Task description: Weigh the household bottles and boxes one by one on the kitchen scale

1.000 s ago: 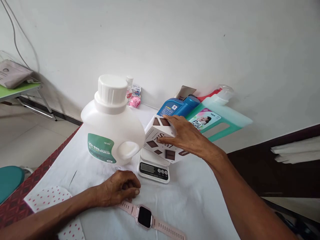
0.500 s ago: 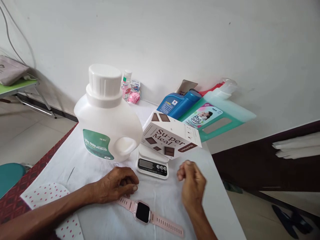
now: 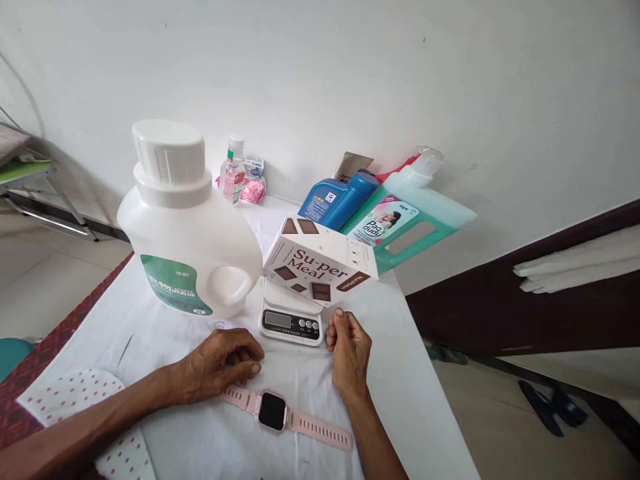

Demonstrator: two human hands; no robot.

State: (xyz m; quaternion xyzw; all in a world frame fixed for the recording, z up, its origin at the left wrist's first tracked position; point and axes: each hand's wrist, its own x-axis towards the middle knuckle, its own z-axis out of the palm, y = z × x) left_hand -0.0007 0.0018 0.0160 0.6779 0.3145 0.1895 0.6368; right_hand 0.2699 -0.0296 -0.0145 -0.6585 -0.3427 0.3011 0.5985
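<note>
My left hand (image 3: 217, 363) rests on the white cloth with its fingers loosely curled and nothing visible in them. It lies at the left end of the strap of a pink smartwatch (image 3: 273, 411), whose dark screen faces up. Just right of a white kitchen scale (image 3: 293, 325) is my right hand (image 3: 350, 350), closed in a loose fist. On the scale's platform sits a tilted white box (image 3: 320, 263) printed "Su-per Meal". The scale's display looks blank. Beyond my left hand stands a large white detergent jug (image 3: 185, 233) with a green label.
A blue bottle (image 3: 340, 200) and a green jug (image 3: 400, 220) stand behind the box. Near the wall are a small clear bottle (image 3: 233, 170) and a pink packet (image 3: 253, 191). A dotted cloth (image 3: 75, 397) lies at the left front, partly under my left forearm.
My right hand has moved left, closer to the scale. My left hand stays by the watch strap. The whole view has shifted, so things sit further left in the picture.
</note>
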